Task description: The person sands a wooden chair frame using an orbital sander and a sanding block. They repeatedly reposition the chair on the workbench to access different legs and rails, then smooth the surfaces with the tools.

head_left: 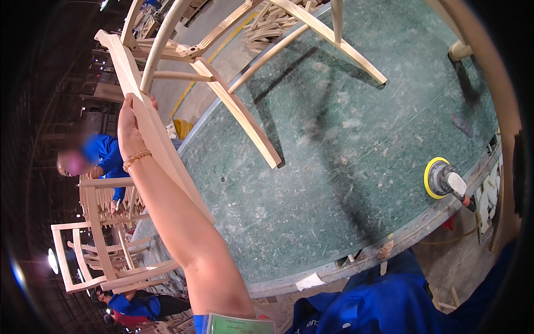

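Observation:
An unfinished pale wooden chair frame [245,119] stands tipped over on the round green worktable [311,206]. My left hand [132,125], with a beaded bracelet at the wrist, reaches up along the left side. Its fingers wrap around a long, wide wooden chair rail [158,133], with fingertips showing past the far edge. Several legs and rungs of the frame touch the tabletop farther off. A blue right sleeve [486,292] shows at the lower right, but my right hand is out of sight.
A disc sander [445,181] with a yellow pad lies at the table's right edge, its hose hanging down. Other wooden chair frames [103,239] stand at left, near a person in blue [103,153]. A stack of wood pieces [272,25] and a yellow bucket [182,128] sit beyond.

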The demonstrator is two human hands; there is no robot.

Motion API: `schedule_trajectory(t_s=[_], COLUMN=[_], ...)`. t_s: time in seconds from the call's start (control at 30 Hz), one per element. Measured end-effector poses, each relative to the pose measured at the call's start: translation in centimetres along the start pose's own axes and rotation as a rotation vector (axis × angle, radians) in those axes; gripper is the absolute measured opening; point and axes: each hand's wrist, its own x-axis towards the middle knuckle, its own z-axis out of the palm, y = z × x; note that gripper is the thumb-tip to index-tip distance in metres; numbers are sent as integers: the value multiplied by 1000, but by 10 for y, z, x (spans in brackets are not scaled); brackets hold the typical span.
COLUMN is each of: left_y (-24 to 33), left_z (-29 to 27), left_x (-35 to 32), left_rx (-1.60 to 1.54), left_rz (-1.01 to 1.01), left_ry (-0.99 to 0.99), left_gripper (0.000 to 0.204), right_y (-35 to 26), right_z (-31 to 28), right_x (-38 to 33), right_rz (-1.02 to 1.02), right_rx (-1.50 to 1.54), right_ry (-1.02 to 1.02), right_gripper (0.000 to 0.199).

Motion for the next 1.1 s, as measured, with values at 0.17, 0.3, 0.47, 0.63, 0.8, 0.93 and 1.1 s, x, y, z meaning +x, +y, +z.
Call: schedule_trajectory(t_s=[0.17,0.3,0.47,0.63,0.8,0.93,1.1], left_y=[-13,-11,-16,-22,-34,-39,-39], left_z=[-22,13,8,10,5,9,17], left_x=[-37,-66,-107,-134,-156,-175,-193], left_rx=[-26,-92,-111,-177,-218,-220,-176], left_rz=[14,46,108,129,184,215,245], left_ry=[119,131,201,209,183,222,278], left_gripper=[46,51,51,48,45,44,41], right_y=[0,1,2,8,14,17,17], right_z=[12,-10,-15,-25,-25,-32,-40], right_x=[7,-12,-22,-31,-39,-50,-67], right_rz=[-24,10,0,-4,-12,-28,-40], right_rx=[27,-9,3,12,9,20,18], right_ry=[-65,13,10,31,35,46,80], right_gripper=[50,51,51,51,52,52,52])
